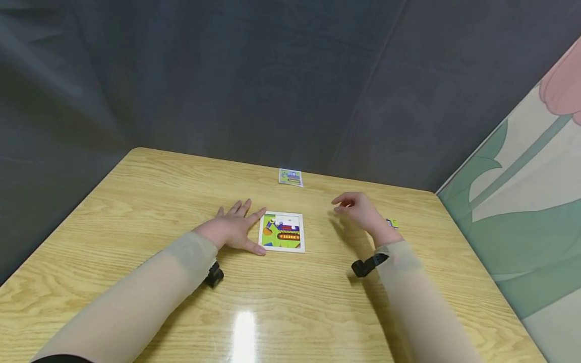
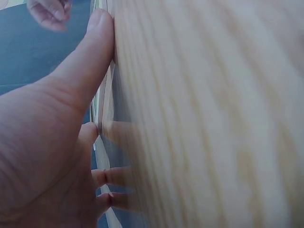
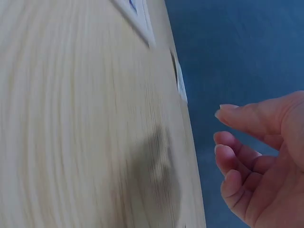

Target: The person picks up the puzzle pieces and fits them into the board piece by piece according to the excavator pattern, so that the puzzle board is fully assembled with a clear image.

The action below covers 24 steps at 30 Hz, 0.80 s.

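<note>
A square picture puzzle in a white frame [image 1: 281, 249] lies flat on the wooden table, showing a digger on green ground; a white patch shows in its upper part. Spread flat on the table, my left hand [image 1: 230, 230] touches the frame's left side with thumb and index finger. In the left wrist view the thumb of the left hand [image 2: 52, 128] lies along the tabletop. My right hand [image 1: 360, 212] hovers above the table, right of the puzzle, fingers loosely bent. The right wrist view shows the right hand [image 3: 266, 166] with thumb and fingertips apart, holding nothing.
A small printed picture card [image 1: 290, 177] with a similar digger lies near the table's back edge. Partly hidden behind the right wrist is a small puzzle piece [image 1: 393, 223]. A dark curtain [image 1: 254, 80] hangs behind the table [image 1: 290, 312]; a flower-patterned cloth [image 1: 522, 201] hangs at right.
</note>
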Tool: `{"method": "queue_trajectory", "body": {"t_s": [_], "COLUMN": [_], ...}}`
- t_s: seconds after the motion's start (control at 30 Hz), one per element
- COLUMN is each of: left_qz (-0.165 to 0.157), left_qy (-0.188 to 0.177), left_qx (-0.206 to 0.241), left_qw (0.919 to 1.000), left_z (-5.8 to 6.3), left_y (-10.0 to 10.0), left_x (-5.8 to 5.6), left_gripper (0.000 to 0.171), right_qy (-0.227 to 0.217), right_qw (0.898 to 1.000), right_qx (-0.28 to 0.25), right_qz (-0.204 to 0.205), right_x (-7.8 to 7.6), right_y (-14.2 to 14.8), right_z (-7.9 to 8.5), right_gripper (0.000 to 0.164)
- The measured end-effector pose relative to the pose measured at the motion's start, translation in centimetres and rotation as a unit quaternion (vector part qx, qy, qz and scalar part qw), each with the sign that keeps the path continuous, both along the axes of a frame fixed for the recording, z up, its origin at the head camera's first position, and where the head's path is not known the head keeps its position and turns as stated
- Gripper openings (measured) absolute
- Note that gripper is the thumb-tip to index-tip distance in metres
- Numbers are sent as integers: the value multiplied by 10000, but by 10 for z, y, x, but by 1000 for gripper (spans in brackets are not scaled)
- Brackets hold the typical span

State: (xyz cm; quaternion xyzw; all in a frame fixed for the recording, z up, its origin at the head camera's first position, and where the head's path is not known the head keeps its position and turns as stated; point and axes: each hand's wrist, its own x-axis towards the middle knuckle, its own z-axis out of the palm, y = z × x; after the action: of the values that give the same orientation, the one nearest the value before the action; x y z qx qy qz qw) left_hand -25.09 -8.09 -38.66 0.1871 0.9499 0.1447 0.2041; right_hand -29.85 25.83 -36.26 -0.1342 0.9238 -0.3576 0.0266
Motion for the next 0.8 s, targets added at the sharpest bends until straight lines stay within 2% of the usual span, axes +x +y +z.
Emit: {"method": "queue_trajectory", "body": {"t_s": [0.2,0.43,0.57,0.8], "left_qz": [12,19,19,13], "left_qy": [-33,2,0,2], "left_qx": [-41,-42,-42,1], "left_qw": [10000,10000,10000,10000], "left_z": [1,2,2,2], "left_y": [-1,-2,-2,-1], "left_x": [1,1,1,1], "left_gripper": [117,116,116,116], "right_qy": [-21,-270,-410,-465], "right_qw": [9983,9924,9892,9883], "right_qx": [32,361,508,590], "right_qz": [-574,-1145,-1310,-1326], "right_x": [2,2,0,-2], "right_y": [43,74,82,87], "right_z": [2,-5,-12,-20], "right_gripper": [24,29,30,31]}}
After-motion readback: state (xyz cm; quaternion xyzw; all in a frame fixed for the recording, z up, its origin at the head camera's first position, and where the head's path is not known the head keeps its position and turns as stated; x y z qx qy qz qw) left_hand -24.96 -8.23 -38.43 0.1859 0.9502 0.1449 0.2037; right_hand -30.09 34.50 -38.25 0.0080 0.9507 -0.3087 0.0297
